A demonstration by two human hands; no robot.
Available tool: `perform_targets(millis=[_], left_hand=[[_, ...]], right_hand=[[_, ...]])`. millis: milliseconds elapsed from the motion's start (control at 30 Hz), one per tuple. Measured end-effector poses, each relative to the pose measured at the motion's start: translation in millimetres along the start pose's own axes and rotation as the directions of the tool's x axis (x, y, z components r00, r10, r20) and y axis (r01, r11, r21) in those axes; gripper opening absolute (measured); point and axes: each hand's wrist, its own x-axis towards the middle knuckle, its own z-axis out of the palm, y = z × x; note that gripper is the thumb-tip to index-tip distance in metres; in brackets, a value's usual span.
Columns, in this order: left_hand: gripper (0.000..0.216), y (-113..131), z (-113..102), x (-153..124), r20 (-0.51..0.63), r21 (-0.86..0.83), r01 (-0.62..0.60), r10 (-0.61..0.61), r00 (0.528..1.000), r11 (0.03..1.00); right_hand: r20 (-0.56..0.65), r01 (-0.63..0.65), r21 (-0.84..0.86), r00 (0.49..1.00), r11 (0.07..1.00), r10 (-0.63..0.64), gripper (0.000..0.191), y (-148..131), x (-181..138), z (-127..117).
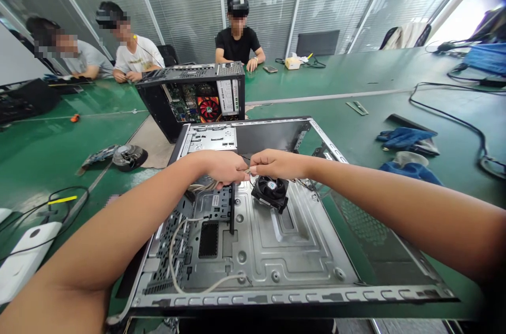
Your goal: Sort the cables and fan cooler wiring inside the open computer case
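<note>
An open computer case (276, 263) lies on its side before me, its bare metal tray facing up. Above its middle my left hand (227, 168) and my right hand (272, 164) meet, fingertips pinched close together on thin cable strands (247, 170). A bundle of pale cables (203, 186) runs from under my left hand to the case's left side. Just below my right hand sits a black cooling fan (271, 189) on the tray. One grey cable (173, 255) loops loosely in the near left corner. The cable ends are hidden by my fingers.
Behind the case stands another open computer tower (190, 97) with a red fan. Blue gloves (409, 139) and a black cord (454, 113) lie at right. At left are a power strip (29, 260) and a round cooler (129, 157). Several people sit across the green table (308, 89).
</note>
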Motion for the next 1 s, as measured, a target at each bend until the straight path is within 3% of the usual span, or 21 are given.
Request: perform_targets(millis=[233,567,867,1000], left_hand=[[0.032,0.7,0.5,-0.4,-0.024,0.026,-0.032,0.033,0.999,0.999],[0.033,-3.0,2.6,2.1,-0.016,-0.016,-0.013,0.013,1.0,1.0],[0.033,5.2,1.4,-2.9,-0.094,0.129,-0.004,0.016,0.995,0.992],[0.036,7.0,0.2,-2.9,-0.075,0.141,0.022,-0.012,0.997,0.99]], right_hand=[[0.05,-0.017,0.131,0.999,0.991,0.01,0.022,3.4,0.7,0.4],[-0.002,-0.009,0.03,1.0,0.999,0.01,0.018,2.2,1.4,0.1],[0.092,-0.06,0.209,0.995,0.976,0.041,0.024,5.1,-0.2,-0.4],[0.042,-0.05,0.189,0.998,0.981,0.043,0.023,5.2,1.6,0.0]])
